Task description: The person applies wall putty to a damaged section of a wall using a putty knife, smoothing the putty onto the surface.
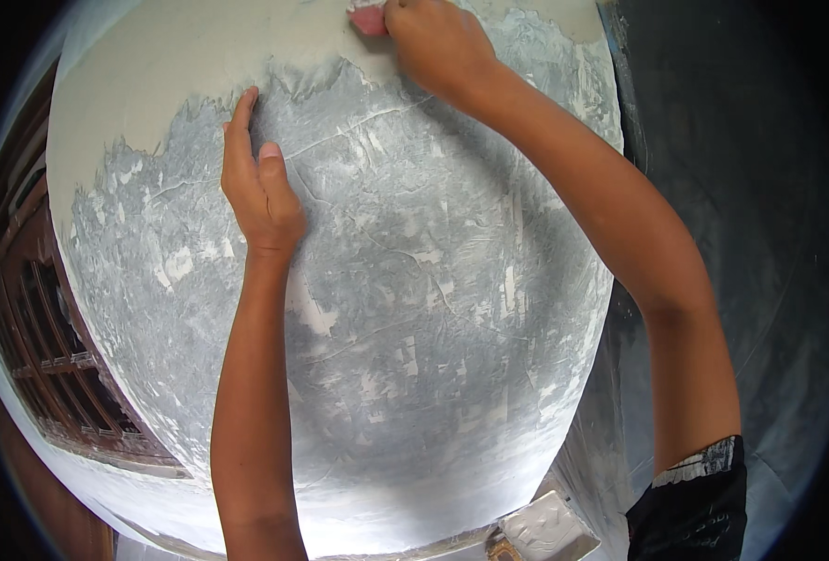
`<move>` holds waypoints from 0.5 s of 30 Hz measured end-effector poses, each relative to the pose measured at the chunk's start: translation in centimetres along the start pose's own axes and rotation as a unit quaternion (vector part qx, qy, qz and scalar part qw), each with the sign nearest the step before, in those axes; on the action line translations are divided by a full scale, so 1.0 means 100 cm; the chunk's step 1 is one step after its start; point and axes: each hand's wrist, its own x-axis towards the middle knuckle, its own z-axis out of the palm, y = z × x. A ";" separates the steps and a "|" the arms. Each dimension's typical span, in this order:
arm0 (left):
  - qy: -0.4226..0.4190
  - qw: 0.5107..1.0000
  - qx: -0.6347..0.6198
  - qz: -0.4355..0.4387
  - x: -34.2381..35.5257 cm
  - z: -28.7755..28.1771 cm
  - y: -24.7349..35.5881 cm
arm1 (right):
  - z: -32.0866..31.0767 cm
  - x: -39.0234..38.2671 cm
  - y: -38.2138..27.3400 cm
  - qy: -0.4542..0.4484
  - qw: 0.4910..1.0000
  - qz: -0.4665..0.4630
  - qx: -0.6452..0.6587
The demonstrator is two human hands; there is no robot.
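Observation:
A wall [377, 271] fills the middle, grey and patchy with white streaks and thin cracks. Across its upper part lies a smooth cream coat of putty [153, 65] with a ragged lower edge. At the top, my right hand [443, 47] is closed around a small pink putty spreader [370, 19]; its blade is against the cream layer, partly cut off by the frame edge. My left hand [263, 182] rests edge-on against the wall just under that ragged edge, fingers stretched upward, thumb apart, holding nothing.
A pale open container [547, 529] of white paste stands at the bottom right, with a brownish object [501, 547] beside it. On the left is a dark brown wooden window frame [55, 337] with bars. A dark grey surface [732, 234] runs along the right.

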 end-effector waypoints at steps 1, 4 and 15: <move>-0.006 1.000 0.005 -0.002 -0.002 -0.001 0.000 | 0.002 -0.014 -0.012 -0.011 1.000 -0.018 -0.004; -0.016 1.000 0.003 -0.009 -0.003 -0.007 0.000 | -0.004 -0.070 -0.061 -0.059 0.997 -0.052 0.023; -0.078 0.996 0.050 0.019 -0.002 0.000 0.005 | -0.003 -0.045 0.018 -0.054 0.997 0.043 -0.021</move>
